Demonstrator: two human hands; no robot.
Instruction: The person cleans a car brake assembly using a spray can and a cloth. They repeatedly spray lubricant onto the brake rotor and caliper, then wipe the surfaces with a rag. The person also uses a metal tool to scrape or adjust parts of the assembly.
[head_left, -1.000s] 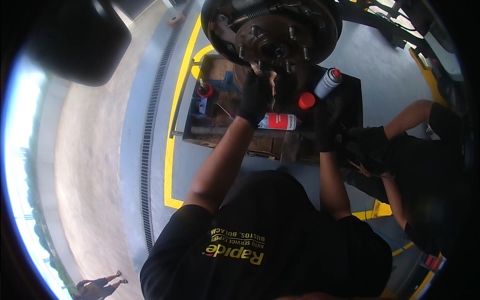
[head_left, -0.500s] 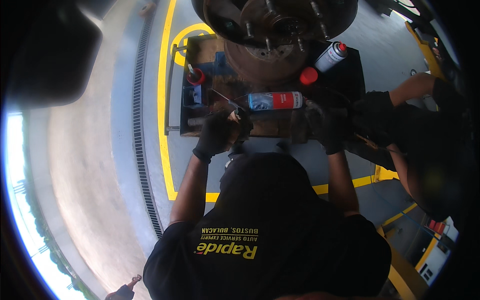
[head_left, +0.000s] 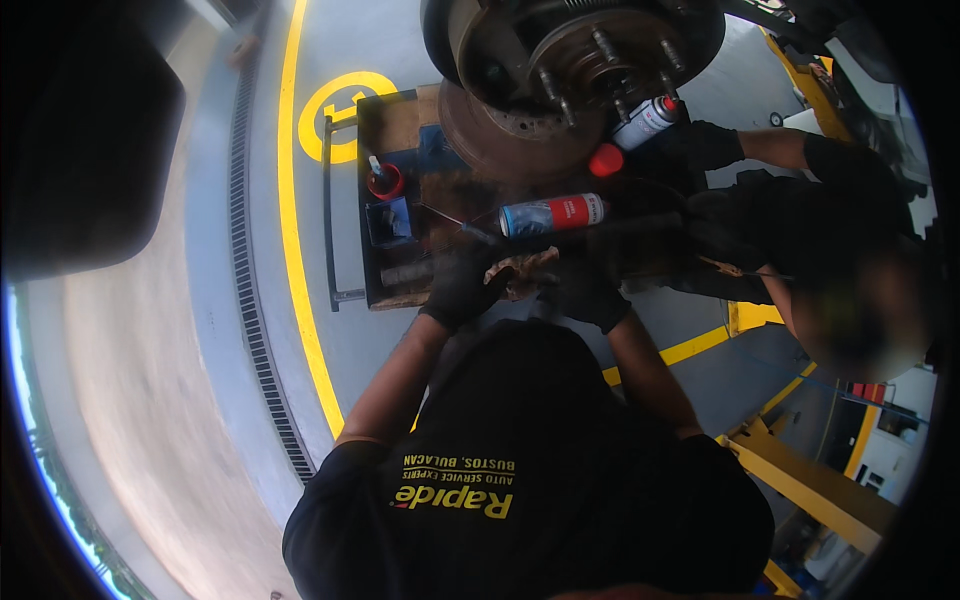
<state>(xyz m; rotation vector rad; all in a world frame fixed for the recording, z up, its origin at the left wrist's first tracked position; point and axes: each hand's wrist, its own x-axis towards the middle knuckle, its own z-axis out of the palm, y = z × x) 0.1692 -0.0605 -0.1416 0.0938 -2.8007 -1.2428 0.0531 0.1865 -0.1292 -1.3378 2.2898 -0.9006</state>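
In a black glove, my left hand (head_left: pixel 462 288) is closed on one side of a crumpled, stained brown rag (head_left: pixel 522 272) near the tray's front edge. My right hand (head_left: pixel 590 292), gloved too, is at the rag's other side; its fingertips are dark and blurred, but they look closed on it. Just beyond the hands, a blue and red spray can (head_left: pixel 550 215) lies on its side. A thin-shafted tool (head_left: pixel 468 229) rests left of the can. Further left are a red cup with a brush in it (head_left: pixel 385 181) and a small dark box (head_left: pixel 390 220).
A rusty brake disc (head_left: pixel 500 140) sits at the tray's back, below a studded wheel hub (head_left: pixel 590 70). A red cap (head_left: pixel 606 160) and a white spray can (head_left: pixel 645 124) stand right of it. A co-worker's gloved hand (head_left: pixel 712 146) is close by. Yellow lines (head_left: pixel 290 200) mark the floor.
My right hand has come left from beside the blue and red can to the rag. More of the rag shows now. The co-worker's hand has moved toward the white can. The view has shifted.
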